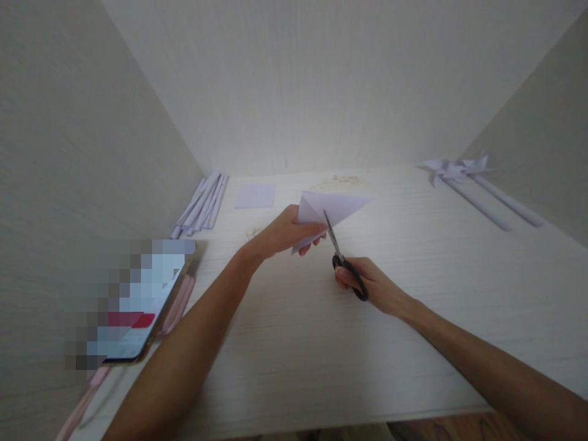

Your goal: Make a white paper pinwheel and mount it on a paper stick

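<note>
Near the middle of the table, my left hand pinches a sheet of white paper between thumb and fingers. Creases divide the paper, and one pointed corner reaches to the right. My right hand grips a pair of scissors by the black handles. The metal blades point up and to the left, with their tips over the lower edge of the paper, close to my left fingertips. I cannot tell how far the blades are parted.
Several rolled paper sticks lie at the back left, beside a flat paper square. Two paper pinwheels on sticks lie at the back right. A phone leans at the left, with a pink cord. Walls stand behind and at both sides.
</note>
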A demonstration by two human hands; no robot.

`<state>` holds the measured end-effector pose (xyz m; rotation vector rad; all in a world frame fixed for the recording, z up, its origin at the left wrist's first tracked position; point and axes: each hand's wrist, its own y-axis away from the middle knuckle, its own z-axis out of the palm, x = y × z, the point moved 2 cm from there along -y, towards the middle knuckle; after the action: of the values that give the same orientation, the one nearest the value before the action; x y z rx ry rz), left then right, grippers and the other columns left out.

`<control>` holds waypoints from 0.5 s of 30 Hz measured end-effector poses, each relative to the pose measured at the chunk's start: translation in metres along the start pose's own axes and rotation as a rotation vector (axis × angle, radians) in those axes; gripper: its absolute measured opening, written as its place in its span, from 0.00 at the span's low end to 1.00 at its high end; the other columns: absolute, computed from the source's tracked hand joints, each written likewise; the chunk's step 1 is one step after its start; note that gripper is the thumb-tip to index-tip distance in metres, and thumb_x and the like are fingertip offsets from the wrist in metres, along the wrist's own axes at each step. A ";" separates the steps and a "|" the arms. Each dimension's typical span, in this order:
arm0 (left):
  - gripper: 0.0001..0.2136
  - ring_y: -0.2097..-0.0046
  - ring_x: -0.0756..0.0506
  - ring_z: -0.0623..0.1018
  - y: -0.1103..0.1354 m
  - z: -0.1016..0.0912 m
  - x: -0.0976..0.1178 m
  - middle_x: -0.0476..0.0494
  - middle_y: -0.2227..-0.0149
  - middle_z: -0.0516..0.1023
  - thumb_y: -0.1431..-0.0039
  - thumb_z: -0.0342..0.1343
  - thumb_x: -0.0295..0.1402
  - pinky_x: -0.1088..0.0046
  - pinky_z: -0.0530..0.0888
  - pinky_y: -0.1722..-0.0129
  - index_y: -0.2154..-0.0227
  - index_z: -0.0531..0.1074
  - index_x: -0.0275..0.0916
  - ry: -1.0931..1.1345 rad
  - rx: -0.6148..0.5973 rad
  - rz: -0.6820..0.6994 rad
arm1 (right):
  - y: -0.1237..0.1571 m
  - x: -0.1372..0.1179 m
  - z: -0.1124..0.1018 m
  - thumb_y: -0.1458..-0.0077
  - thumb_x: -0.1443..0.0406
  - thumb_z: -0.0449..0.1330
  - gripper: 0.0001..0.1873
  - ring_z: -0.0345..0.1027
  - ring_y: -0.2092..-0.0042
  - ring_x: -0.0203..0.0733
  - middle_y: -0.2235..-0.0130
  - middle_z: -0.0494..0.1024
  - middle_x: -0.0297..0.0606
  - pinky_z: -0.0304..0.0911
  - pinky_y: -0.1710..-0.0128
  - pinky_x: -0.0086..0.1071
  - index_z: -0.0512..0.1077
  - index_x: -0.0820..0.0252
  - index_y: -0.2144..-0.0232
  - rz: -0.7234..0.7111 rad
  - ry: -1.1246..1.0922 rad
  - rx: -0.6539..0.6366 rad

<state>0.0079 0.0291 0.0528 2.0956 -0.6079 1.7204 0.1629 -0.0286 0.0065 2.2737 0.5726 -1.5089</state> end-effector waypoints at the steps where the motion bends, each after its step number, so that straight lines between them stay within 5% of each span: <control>1: 0.09 0.87 0.56 0.64 0.000 0.000 0.000 0.49 0.84 0.67 0.54 0.54 0.34 0.81 0.58 0.90 0.82 0.67 0.33 -0.002 0.000 0.001 | 0.000 0.000 0.000 0.51 0.46 0.45 0.25 0.46 0.78 0.31 0.81 0.52 0.29 0.42 0.80 0.28 0.54 0.60 0.84 -0.002 0.009 0.000; 15: 0.09 0.86 0.56 0.63 -0.001 0.000 0.000 0.49 0.84 0.67 0.54 0.54 0.33 0.80 0.57 0.89 0.82 0.67 0.33 0.000 0.032 -0.015 | -0.002 0.002 -0.001 0.50 0.47 0.46 0.24 0.47 0.79 0.31 0.82 0.53 0.29 0.43 0.80 0.28 0.56 0.60 0.84 -0.004 -0.015 0.004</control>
<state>0.0084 0.0297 0.0529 2.1160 -0.5665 1.7328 0.1635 -0.0259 0.0044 2.2636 0.5706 -1.5297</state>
